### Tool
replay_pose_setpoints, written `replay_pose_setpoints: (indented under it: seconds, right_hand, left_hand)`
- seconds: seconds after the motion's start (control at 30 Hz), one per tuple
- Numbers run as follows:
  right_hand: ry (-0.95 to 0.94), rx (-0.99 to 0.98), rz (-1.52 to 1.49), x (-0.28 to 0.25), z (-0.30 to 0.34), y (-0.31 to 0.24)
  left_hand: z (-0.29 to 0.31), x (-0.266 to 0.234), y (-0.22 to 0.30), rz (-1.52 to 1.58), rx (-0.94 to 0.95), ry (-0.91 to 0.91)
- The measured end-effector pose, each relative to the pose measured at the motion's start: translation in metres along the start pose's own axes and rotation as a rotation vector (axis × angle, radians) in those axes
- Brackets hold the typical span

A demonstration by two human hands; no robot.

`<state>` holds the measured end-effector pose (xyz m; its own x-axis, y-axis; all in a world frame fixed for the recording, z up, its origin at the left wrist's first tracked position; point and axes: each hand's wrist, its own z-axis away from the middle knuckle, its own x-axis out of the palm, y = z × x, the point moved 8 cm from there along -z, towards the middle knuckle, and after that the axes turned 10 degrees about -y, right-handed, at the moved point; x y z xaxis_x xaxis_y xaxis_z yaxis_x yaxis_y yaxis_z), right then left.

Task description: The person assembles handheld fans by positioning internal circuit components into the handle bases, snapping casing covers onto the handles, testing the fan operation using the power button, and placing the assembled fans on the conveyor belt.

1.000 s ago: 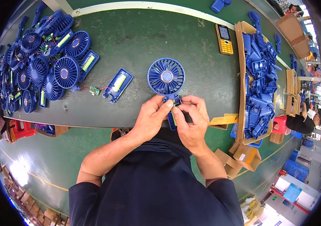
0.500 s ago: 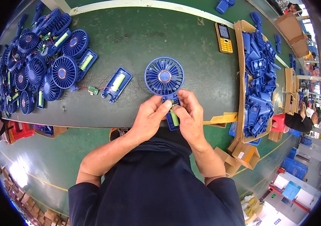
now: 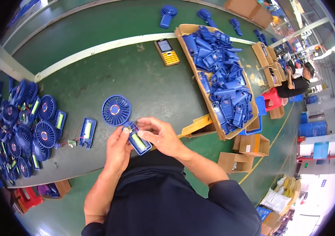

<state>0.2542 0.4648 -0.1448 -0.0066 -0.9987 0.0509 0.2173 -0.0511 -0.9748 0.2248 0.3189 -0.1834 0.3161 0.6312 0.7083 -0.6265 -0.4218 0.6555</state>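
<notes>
Between my hands is a blue handheld fan [image 3: 116,110] with a round slatted head pointing away from me. Its handle is uncovered, and a light green battery [image 3: 138,141] shows inside, with a small circuit part above it. My left hand [image 3: 118,148] is closed on the handle's left side near the neck, thumb on top. My right hand [image 3: 160,136] grips the right side, its thumb pressing into the handle just above the battery. What lies under the fingertips is hidden. Left of the fan lies an open handle shell [image 3: 88,133], holding a battery and wired to a small green circuit board [image 3: 71,143].
Many opened blue fans [image 3: 37,133] are heaped at the table's left end. A cardboard box [image 3: 199,84] of blue plastic shells stands on the right, beside a yellow-keyed phone [image 3: 167,52]. More fans [image 3: 168,16] lie beyond the white rail [image 3: 112,46]. Another person [image 3: 296,82] sits far right.
The view has swung rightward, so table, heap and box appear shifted left. Both hands still hold the fan, its handle now slanted. My right fingers have shifted around the top of the handle.
</notes>
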Motion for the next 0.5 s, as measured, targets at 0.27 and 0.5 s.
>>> replay_pose_setpoints:
  seconds: [0.27,0.5]
  right_hand:
    - [0.635,-0.261,1.250,-0.188,0.013,-0.102]
    - [0.365,-0.026,1.468,-0.217,-0.007,-0.070]
  left_hand:
    - [0.000,0.016,0.010,-0.015,-0.054,-0.004]
    - [-0.001,0.011,0.004,0.010,-0.058,0.000]
